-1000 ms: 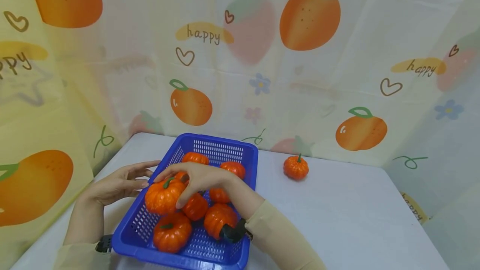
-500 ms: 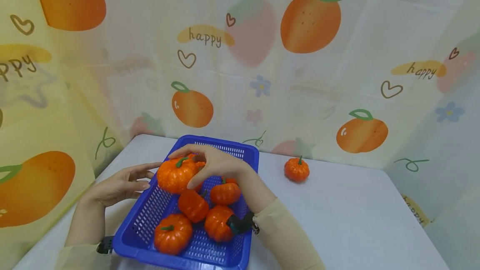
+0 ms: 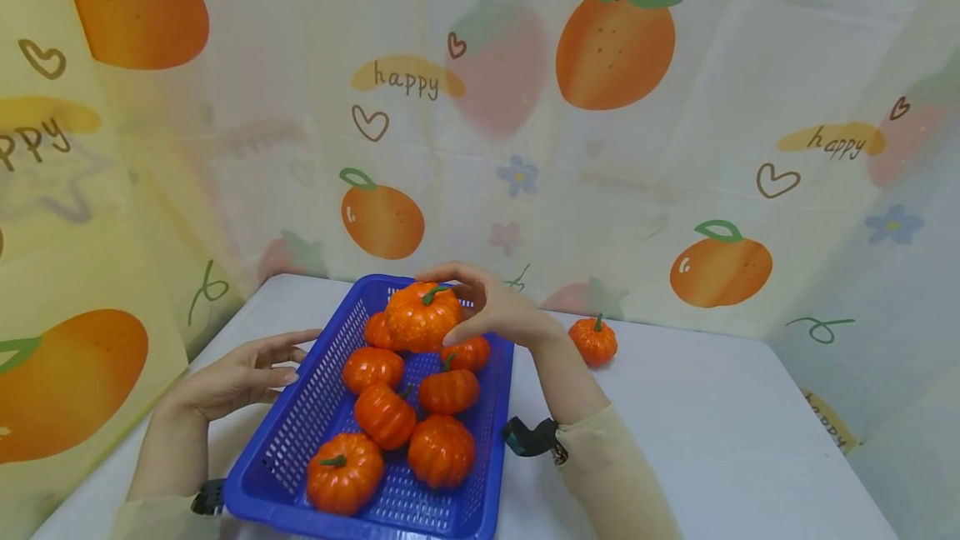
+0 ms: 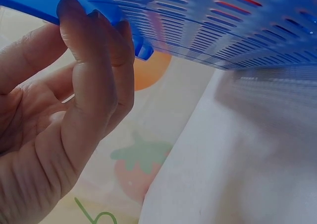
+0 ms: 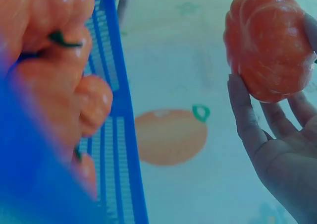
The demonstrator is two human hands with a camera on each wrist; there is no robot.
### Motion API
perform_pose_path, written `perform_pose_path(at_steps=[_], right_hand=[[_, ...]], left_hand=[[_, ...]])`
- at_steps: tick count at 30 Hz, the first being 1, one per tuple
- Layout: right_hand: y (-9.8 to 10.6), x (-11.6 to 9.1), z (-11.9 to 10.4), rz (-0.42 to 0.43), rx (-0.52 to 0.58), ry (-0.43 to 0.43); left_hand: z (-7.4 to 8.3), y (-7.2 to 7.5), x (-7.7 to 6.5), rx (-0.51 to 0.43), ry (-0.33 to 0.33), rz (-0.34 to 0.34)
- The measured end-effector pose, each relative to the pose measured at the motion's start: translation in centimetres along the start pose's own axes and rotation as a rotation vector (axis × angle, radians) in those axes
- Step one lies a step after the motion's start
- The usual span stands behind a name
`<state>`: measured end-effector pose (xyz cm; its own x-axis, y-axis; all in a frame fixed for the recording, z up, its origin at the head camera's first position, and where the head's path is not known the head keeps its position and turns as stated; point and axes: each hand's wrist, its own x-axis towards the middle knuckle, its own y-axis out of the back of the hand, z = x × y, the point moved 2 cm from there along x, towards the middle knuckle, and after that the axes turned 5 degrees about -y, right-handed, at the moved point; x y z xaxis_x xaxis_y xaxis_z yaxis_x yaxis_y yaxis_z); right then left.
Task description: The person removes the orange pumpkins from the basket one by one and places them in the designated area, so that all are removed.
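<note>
My right hand pinches a small orange pumpkin with a green stem, held above the far part of a blue plastic basket. In the right wrist view the held pumpkin sits between thumb and fingers, clear of the basket wall. Beneath it several more orange pumpkins lie in the basket; those at the far end are partly hidden. My left hand is at the basket's left rim. The left wrist view shows its loosely bent fingertips touching the rim from outside.
A lone pumpkin lies on the white table to the right of the basket, just beyond my right wrist. Behind the table hangs a fruit-printed cloth, with another stretch of it along the left side.
My right hand has carried the pumpkin from the basket's left side up and to the right, toward its far end, uncovering other pumpkins. The left hand stays at the rim.
</note>
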<state>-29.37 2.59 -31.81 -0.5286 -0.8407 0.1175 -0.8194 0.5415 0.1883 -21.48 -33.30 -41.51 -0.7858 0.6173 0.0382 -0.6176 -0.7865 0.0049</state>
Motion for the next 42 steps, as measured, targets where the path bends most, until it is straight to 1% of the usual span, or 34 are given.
perform_pose_path(at_steps=[3, 7, 10, 15, 19, 23, 29, 34, 39, 42], right_hand=[[1.4, -1.7, 0.7, 0.050, 0.014, -0.008], [3.4, -4.3, 2.1, 0.134, 0.018, -0.036], [4.7, -6.3, 3.4, 0.211, 0.012, -0.063], [6.8, -9.5, 5.1, 0.351, 0.002, -0.074], [8.3, -12.0, 6.1, 0.474, -0.006, -0.106], [9.5, -14.3, 6.9, 0.575, 0.014, -0.118], [10.7, -16.7, 7.5, 0.700, 0.025, -0.133], [11.1, -18.4, 8.2, 0.790, 0.078, -0.125], [12.0, -19.5, 8.8, 0.883, 0.117, -0.110], [12.5, -20.0, 9.0, 0.941, 0.124, -0.129]], left_hand=[[0.0, 0.0, 0.0, 0.002, -0.007, 0.000], [0.0, 0.0, 0.1, 0.009, -0.007, 0.003], [-0.1, 0.0, 0.1, 0.010, -0.007, -0.002], [-0.2, 0.1, 0.0, 0.005, -0.007, -0.012], [-0.2, 0.2, 0.0, -0.004, -0.002, -0.013], [-0.2, 0.1, 0.1, -0.008, -0.006, -0.017], [-0.1, 0.0, 0.0, -0.013, -0.004, -0.015], [-0.1, 0.0, 0.1, -0.018, -0.005, -0.018], [-0.2, 0.0, 0.1, -0.002, 0.004, -0.002], [-0.1, 0.0, 0.0, 0.000, 0.003, -0.002]])
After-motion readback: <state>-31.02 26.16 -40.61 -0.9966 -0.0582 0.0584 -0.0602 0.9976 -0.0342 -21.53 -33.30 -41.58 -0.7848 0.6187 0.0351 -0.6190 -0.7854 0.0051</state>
